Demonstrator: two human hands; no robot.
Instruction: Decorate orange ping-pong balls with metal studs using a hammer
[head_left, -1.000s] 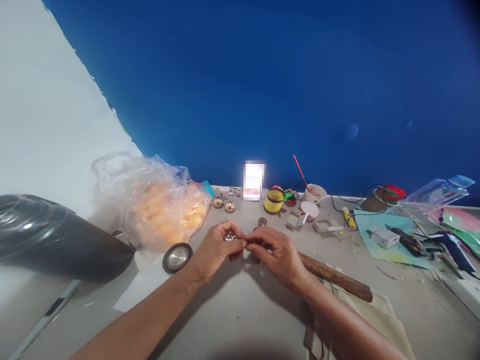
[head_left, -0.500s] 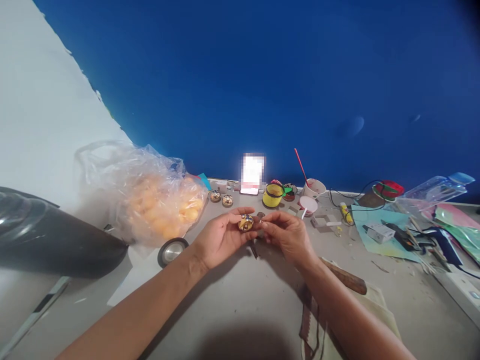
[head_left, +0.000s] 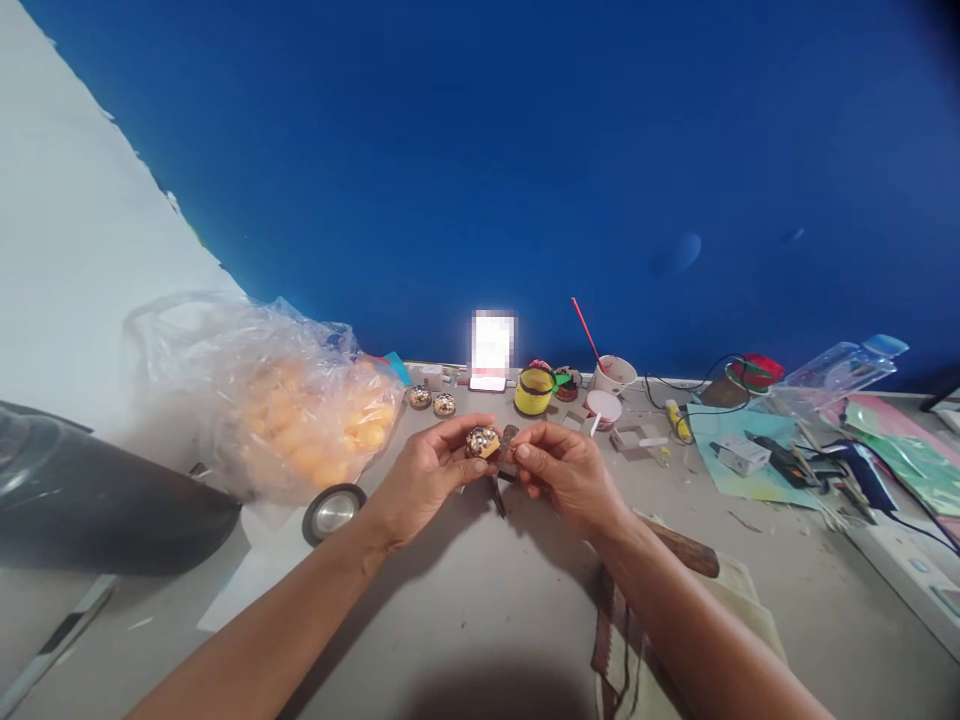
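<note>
In the head view, the left hand (head_left: 431, 465) is cradling a mirror-tiled ball (head_left: 483, 441) above the grey tabletop (head_left: 450, 620), its fingers curling behind and its thumb pressing from below, leaving little slack. The ball is showing glinting facets and, on the side facing the right hand (head_left: 566, 470), a plain yellow patch. That right hand is bringing thumb and forefinger together just beside the patch; whether a small piece is sitting between them I cannot tell.

Two similar shiny balls (head_left: 444, 404) are resting farther back, near a clear plastic bag (head_left: 319, 400) of orange-yellow pieces. A wooden handle (head_left: 686, 548) is lying partly behind the right forearm.

Judging by its small size and easy hold, the ball is probably light and fairly stiff, its facets likely slick and liable to chip or lift. Gripping lightly around the tiled sides, keeping off the yellow patch, is looking safest.
</note>
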